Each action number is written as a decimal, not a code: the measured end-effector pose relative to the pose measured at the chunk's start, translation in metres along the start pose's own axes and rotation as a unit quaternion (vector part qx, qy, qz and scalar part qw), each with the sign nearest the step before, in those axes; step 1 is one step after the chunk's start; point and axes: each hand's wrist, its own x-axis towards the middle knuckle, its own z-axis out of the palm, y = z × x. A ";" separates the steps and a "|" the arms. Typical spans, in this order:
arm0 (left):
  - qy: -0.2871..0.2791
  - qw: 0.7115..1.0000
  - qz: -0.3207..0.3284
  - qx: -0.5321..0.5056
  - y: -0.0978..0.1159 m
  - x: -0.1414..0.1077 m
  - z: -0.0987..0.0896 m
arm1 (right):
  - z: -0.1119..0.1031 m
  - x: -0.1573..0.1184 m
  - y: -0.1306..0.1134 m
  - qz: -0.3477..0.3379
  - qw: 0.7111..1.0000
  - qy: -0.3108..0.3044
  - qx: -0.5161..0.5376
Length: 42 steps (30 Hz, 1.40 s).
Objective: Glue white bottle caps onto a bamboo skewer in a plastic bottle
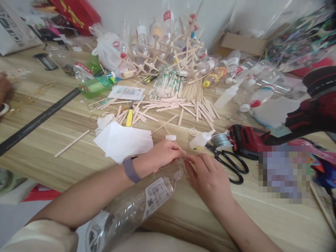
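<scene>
My left hand (162, 154), with a watch on its wrist, is closed, its thumb and forefinger pinching the lower end of a thin wooden stick (179, 147). A white bottle cap (170, 138) sits on that stick. My right hand (210, 175) is closed too, its fingertips meeting the left ones and pinching a fine thread (170, 163). The thread runs back under my left hand; its ends are hard to make out. A large clear plastic bottle (131, 206) with a white label lies slanted beneath my left forearm, its open neck just below my fingers.
Black scissors (232, 162), a thread spool (222, 141), a glue bottle (201, 140) and a red power tool (248, 140) lie to the right. White paper (126, 140), a yellow-handled screwdriver (129, 117), several craft sticks (168, 105) and bottles are ahead. Another person's hand (4, 89) is far left.
</scene>
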 end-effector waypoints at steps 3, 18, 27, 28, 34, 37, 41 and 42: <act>0.006 1.000 0.016 0.012 0.002 -0.002 0.000 | -0.001 0.001 -0.001 -0.008 1.000 0.007 -0.014; 0.019 1.000 0.008 0.014 -0.002 -0.001 0.003 | -0.003 0.003 -0.006 -0.028 0.998 0.032 -0.038; 0.026 0.999 0.016 0.031 -0.002 -0.001 0.002 | 0.002 -0.001 0.000 0.018 0.997 0.030 0.067; 0.027 0.999 0.012 0.028 -0.002 -0.002 0.002 | 0.001 -0.001 0.000 0.006 0.998 0.027 0.058; 0.032 0.999 -0.006 -0.003 -0.002 0.000 0.003 | 0.001 -0.001 -0.002 -0.027 1.000 0.014 0.003; 0.034 0.999 -0.011 -0.013 -0.004 0.002 0.004 | 0.001 0.001 -0.003 -0.036 0.999 0.011 0.007; 0.020 1.000 -0.004 -0.023 -0.004 0.003 0.004 | 0.001 0.002 -0.002 0.048 0.990 -0.001 0.134; 0.015 1.000 -0.002 -0.021 -0.004 0.002 0.004 | 0.001 0.003 -0.001 0.083 0.980 -0.009 0.181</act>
